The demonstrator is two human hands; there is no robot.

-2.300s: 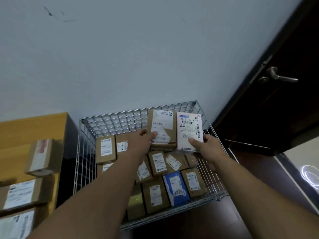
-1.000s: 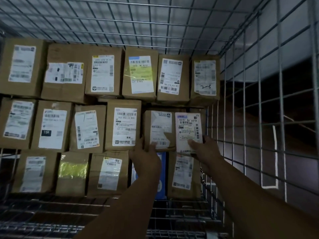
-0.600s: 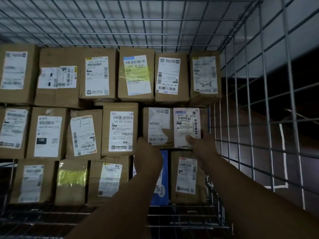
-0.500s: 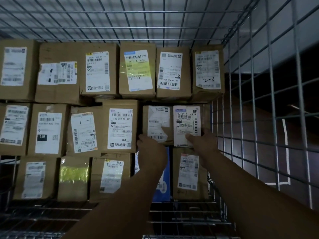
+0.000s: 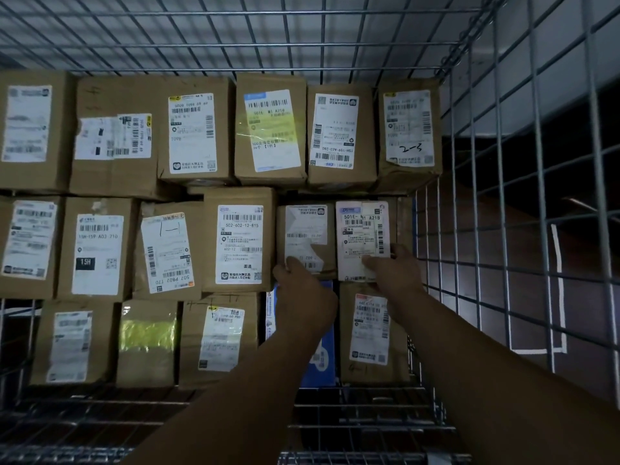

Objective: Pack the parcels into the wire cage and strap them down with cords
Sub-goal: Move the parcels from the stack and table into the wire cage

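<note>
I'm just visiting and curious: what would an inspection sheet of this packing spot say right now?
Surface: wire cage, dimly lit.
Job's things: labelled parcels packed in three rows; cords, nothing seen.
Clutter: nothing seen.
Hands: left hand holds a brown parcel; right hand holds a white parcel; the two sit side by side in the middle row.
Cables: nothing seen.
Surroundings: a white line shows through the right mesh; the rest is dark.
</note>
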